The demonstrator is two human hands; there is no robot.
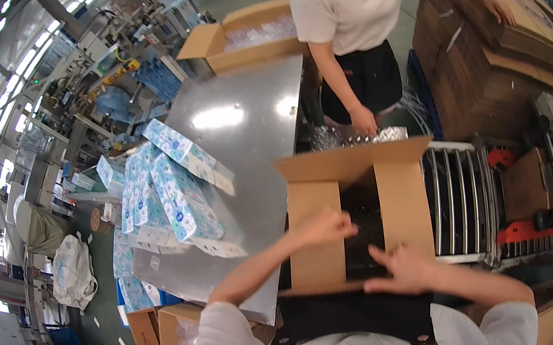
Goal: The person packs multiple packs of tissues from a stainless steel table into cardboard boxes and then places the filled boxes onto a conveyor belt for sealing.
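An open cardboard box (394,192) stands in front of me with its flaps folded outward; its inside is dark and I cannot make out what lies there. My left hand (327,226) is over the left flap, its fingers curled in beside the opening, with nothing visible in them. On the right, my right hand (405,269) reaches over the near corner of the opening by the right flap. Its thumb and forefinger are spread apart, and it holds nothing that I can see.
Left of the box is a metal table (252,143) with a pile of blue-patterned tissue packs (181,193). A co-worker (353,17) stands opposite, one hand at clear plastic wrap (389,134). A roller conveyor (458,203) and flat cardboard stacks (474,81) are on the right.
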